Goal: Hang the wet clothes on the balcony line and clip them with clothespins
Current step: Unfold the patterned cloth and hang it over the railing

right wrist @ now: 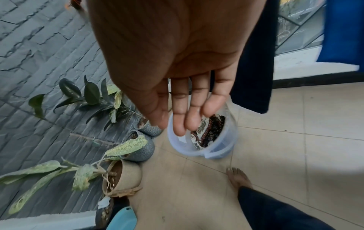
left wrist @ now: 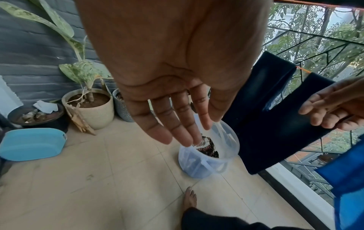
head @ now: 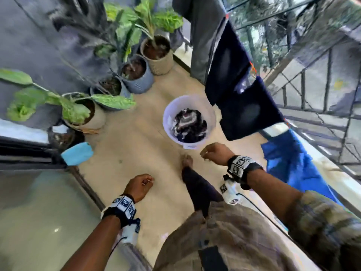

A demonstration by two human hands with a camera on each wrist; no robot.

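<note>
the wet clothes (head: 189, 124) lie bunched in the white bucket (head: 168, 122) on the floor, under the dark hung garment (head: 248, 112). they look soft, probably heavy; best taken by a top fold. left hand (head: 139, 186) and right hand (head: 215, 153) hover above the bucket, both relaxed and empty.

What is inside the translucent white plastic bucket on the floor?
Inside the translucent white plastic bucket lies a crumpled dark and white patterned cloth. It covers the bottom, so anything beneath it cannot be seen. Both hands are empty above it.
</note>
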